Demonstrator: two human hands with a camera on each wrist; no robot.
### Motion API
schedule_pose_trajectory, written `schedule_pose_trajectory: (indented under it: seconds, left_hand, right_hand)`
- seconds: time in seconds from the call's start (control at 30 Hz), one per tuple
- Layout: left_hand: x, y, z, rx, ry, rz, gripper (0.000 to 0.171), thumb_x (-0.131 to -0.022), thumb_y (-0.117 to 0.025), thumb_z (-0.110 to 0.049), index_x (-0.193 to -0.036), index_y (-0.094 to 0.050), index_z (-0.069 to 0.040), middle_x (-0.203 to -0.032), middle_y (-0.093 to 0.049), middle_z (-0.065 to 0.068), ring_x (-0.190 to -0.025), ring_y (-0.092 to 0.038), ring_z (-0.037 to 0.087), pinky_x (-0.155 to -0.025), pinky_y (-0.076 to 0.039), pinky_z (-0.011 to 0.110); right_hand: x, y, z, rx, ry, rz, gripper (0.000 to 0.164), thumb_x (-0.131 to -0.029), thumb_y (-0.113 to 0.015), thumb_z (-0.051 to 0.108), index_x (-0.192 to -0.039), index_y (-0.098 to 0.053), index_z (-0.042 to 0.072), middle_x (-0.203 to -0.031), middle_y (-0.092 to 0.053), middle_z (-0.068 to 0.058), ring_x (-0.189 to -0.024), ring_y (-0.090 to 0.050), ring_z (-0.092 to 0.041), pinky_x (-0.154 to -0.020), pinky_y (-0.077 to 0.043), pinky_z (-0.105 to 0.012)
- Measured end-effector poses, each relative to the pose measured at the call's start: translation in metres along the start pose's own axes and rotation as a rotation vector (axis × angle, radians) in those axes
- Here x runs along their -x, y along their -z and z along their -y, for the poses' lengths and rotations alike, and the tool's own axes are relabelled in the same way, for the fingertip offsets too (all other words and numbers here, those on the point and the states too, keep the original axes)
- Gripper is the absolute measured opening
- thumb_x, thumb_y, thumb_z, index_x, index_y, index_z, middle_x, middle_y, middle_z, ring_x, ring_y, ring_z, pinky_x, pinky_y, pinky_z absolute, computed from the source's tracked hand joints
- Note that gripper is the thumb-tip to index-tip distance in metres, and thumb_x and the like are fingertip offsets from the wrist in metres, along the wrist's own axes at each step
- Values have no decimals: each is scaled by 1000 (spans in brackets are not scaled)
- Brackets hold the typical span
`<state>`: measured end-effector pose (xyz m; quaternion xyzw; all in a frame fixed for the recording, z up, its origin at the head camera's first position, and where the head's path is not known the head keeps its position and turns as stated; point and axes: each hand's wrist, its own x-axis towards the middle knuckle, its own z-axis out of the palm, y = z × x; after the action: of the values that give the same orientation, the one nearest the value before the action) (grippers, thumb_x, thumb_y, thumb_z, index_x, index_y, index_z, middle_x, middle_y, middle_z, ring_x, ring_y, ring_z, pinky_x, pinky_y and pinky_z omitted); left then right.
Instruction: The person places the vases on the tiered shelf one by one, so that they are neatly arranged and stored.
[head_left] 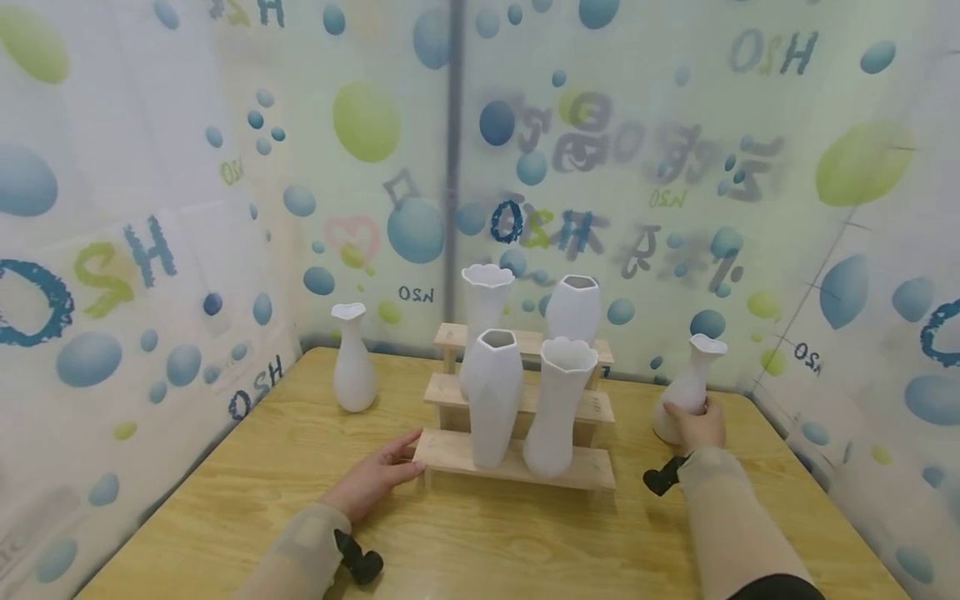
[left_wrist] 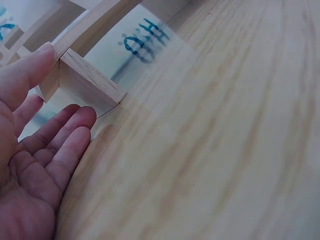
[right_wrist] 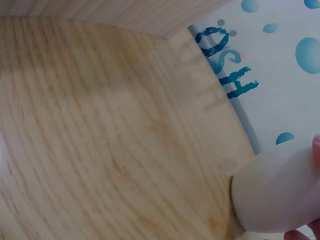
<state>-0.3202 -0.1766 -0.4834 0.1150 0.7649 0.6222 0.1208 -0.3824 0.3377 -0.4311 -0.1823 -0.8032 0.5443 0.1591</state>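
Observation:
At the left end of a three-step wooden stand's (head_left: 592, 468) lowest board, my left hand (head_left: 378, 477) pinches the board between thumb and index finger. Its other fingers lie loosely bent below the board in the left wrist view. My right hand (head_left: 705, 427) grips a white narrow-necked vase (head_left: 678, 398) with a wavy rim, low on its body, at the right side of the table. This vase leans to the right. Its rounded base (right_wrist: 272, 195) shows in the right wrist view, with only fingertips of that hand visible there.
On the stand are a faceted vase (head_left: 495, 400), a scalloped-rim vase (head_left: 558, 408), a fluted tall vase (head_left: 487, 292) and another faceted vase (head_left: 573, 312). A narrow-necked vase (head_left: 354, 367) stands at the table's (head_left: 480, 542) back left. Printed curtains (head_left: 645, 50) border the table.

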Motion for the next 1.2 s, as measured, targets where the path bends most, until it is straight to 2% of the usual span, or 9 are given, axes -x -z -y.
schedule_pose_trajectory:
  seconds: [0.2,0.47,0.73,1.0,1.2]
  left_hand:
    - [0,-1,-2,16,-8,8,72,-93,-65,-32,-152,-28,-14,-137,-47,16,-124,-42,31,-106,-28,57]
    - [0,-1,-1,14,-12,11,72,-93,-65,-31,-152,-28,-14,-135,-48,16,-123,-44,30,-106,-28,56]
    - [0,-1,-2,6,-5,12,72,-93,-64,-33,-153,-28,-15,-136,-48,15,-123,-44,29,-106,-28,56]
    - [-1,-1,-1,11,-6,18,72,-93,-64,-32,-153,-27,-15,-137,-48,15,-123,-44,30,-106,-29,57]
    - [0,-1,-2,-2,-6,9,72,-93,-64,-33,-153,-28,-15,-135,-48,15,-123,-44,29,-105,-29,57]
  right_hand:
    - [-1,-3,-9,-26,-19,-7,92,-86,-70,32,-149,-17,-8,-149,-25,-32,-135,-28,-48,-110,-24,-56]
    - [-3,-4,-16,31,-26,-24,96,-84,-71,40,-149,-17,-5,-149,-27,-31,-133,-31,-48,-108,-26,-58]
    - [0,-2,-15,58,6,-23,95,-84,-71,44,-149,-21,-4,-148,-30,-30,-132,-33,-47,-107,-28,-58]
    - [6,5,0,42,71,21,95,-84,-71,43,-150,-20,-3,-147,-32,-31,-130,-36,-46,-104,-33,-57]
    - [9,11,23,30,116,79,96,-84,-72,46,-151,-20,0,-143,-37,-30,-126,-41,-44,-100,-38,-56]
